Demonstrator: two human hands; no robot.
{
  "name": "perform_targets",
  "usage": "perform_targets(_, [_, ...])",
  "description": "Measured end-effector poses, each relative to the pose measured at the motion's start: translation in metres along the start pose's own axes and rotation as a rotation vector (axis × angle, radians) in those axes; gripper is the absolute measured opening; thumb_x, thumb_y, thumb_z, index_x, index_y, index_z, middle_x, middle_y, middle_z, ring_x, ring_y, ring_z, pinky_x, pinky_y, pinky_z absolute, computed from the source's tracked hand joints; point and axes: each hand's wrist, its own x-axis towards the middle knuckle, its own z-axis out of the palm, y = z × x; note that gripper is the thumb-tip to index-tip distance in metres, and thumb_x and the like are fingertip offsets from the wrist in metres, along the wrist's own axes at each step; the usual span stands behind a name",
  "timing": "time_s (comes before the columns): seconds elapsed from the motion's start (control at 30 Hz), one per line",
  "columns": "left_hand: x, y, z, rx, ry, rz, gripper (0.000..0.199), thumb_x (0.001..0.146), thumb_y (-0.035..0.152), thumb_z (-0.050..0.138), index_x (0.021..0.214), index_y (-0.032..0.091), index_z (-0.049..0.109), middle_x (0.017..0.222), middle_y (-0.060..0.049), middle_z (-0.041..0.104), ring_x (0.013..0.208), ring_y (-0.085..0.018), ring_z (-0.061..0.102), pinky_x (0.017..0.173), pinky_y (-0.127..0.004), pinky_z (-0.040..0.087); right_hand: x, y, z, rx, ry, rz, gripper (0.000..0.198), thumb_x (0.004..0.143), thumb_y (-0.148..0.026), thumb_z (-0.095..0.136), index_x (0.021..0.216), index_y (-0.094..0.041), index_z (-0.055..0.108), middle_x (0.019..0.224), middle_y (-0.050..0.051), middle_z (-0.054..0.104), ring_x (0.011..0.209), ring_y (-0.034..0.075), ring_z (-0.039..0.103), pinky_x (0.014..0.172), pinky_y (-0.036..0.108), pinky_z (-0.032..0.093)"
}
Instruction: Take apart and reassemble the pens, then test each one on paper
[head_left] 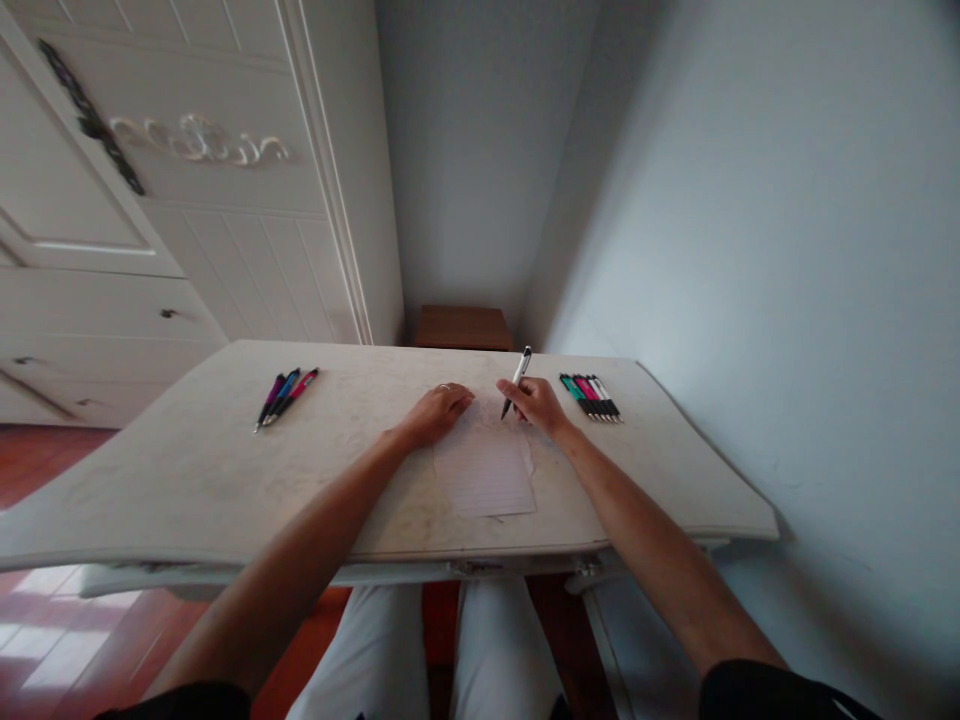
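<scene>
A white and black pen [520, 370] is in my right hand [537, 402], its tip pointing down over the upper part of a lined sheet of paper [487, 475]. Flat beside the paper's upper left edge rests my left hand [439, 413], fingers stretched out, a ring on one finger. To the right of my right hand, several pens [591, 398] lie side by side in a row, with green, pink and white barrels. Far left of my left hand is a loose group of pens [285, 398] in purple, blue and red.
The white table [180, 480] has worn, stained patches. A white cabinet [247, 230] stands behind it on the left, and a pale wall [787, 280] runs along the right. Past the far edge is a brown wooden piece [463, 327]. My legs are under the table.
</scene>
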Motion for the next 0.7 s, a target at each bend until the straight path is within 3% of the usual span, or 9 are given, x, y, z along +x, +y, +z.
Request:
perform_targets(0.23, [-0.006, -0.013, -0.002, -0.032, 0.048, -0.107, 0.027, 0.088, 0.018, 0.046, 0.105, 0.015, 0.067, 0.109, -0.01, 0.068, 0.104, -0.021, 0.062, 0.097, -0.035, 0.047, 0.0, 0.002, 0.003, 0.062, -0.032, 0.041, 0.059, 0.075, -0.072, 0.055, 0.054, -0.018, 0.048, 0.042, -0.001, 0.051, 0.031, 0.007, 0.041, 0.033, 0.019, 0.031])
perform_targets(0.47, [-0.011, -0.017, -0.002, -0.049, 0.065, -0.03, 0.027, 0.088, 0.018, 0.044, 0.098, 0.016, 0.07, 0.107, -0.009, 0.068, 0.103, -0.02, 0.061, 0.098, -0.034, 0.047, 0.001, 0.005, 0.004, 0.05, -0.05, 0.016, 0.059, 0.076, -0.072, 0.054, 0.059, -0.016, 0.054, 0.045, 0.0, 0.053, 0.033, 0.008, 0.044, 0.033, 0.019, 0.032])
perform_targets(0.7, [-0.024, -0.028, -0.011, -0.06, 0.024, -0.011, 0.035, 0.09, 0.021, 0.041, 0.114, 0.016, 0.067, 0.122, -0.01, 0.064, 0.115, -0.021, 0.058, 0.104, -0.038, 0.043, 0.002, 0.011, 0.007, 0.049, -0.022, 0.022, 0.056, 0.078, -0.068, 0.056, 0.061, -0.015, 0.057, 0.045, 0.0, 0.053, 0.034, 0.008, 0.045, 0.034, 0.02, 0.033])
